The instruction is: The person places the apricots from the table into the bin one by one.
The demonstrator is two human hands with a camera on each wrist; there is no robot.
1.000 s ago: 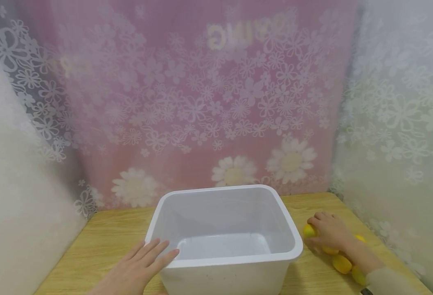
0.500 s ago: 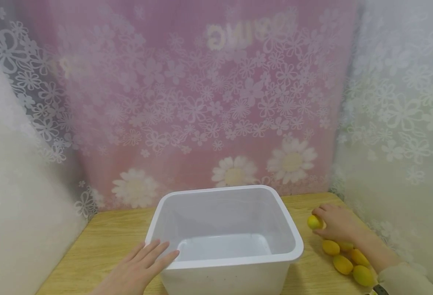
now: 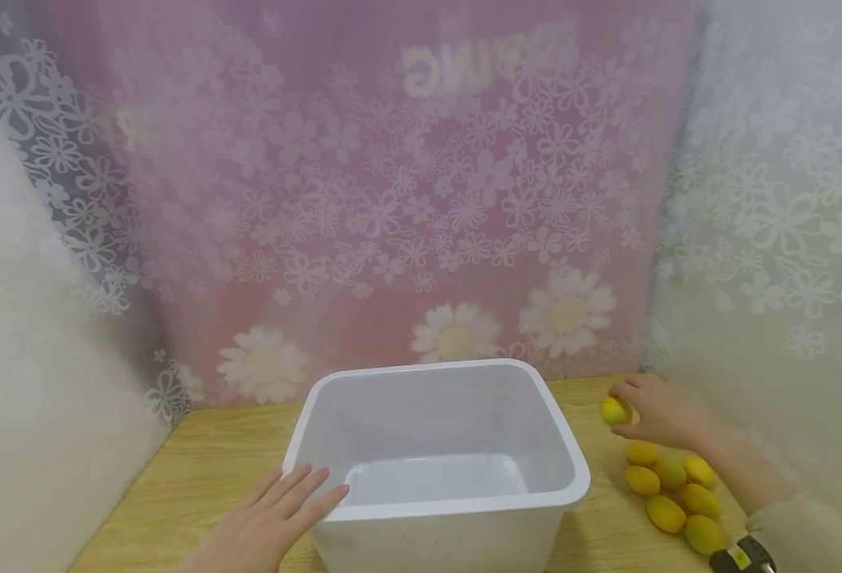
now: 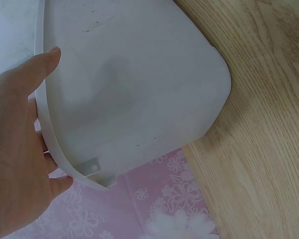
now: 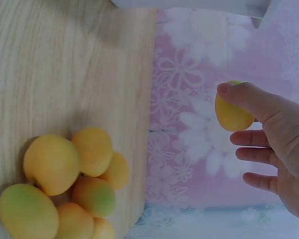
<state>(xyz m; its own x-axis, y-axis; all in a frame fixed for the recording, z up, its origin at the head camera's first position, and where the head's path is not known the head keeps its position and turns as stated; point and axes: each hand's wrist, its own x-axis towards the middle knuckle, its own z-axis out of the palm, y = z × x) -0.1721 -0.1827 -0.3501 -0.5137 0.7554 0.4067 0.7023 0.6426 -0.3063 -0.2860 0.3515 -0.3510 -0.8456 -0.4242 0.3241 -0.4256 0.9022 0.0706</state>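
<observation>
fruit, oval, pinched by right hand, left hand spread at tub, seemingly plastic

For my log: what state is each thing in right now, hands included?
White basin: upright on the table, open at the top.
Left hand: at the basin's near left rim, fingers spread.
Held fruit: pinched, apart from the others.
Right hand: pinching that fruit, three fingers extended.
Seven other fruits: lying clustered on the table.
Flowered backdrop: hanging behind the table.
</observation>
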